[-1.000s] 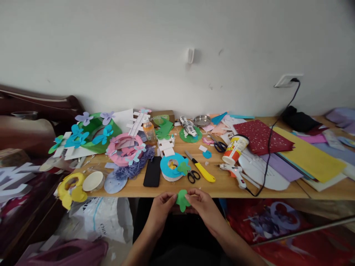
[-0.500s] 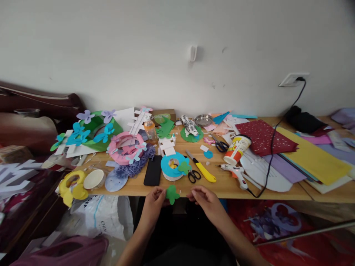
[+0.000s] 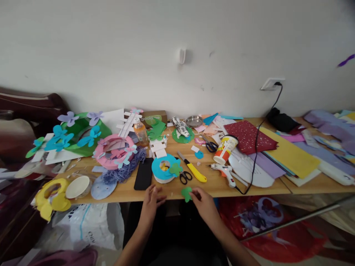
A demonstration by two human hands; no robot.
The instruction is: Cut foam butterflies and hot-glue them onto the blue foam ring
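Green cutout (image 3: 186, 194) — right hand (image 3: 204, 203) pinching, seemingly.

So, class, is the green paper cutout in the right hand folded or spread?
Spread: the green paper cutout shows rounded lobes fanned out beyond the right hand; the pinched edge is hidden.

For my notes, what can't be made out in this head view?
All in the head view:
Right edge of the green cutout, covered by the right hand.
Purple object, cut off by the picture's right edge.
Lower front of the cardboard box, behind green paper.
Marks on the white sheet, too small to read.
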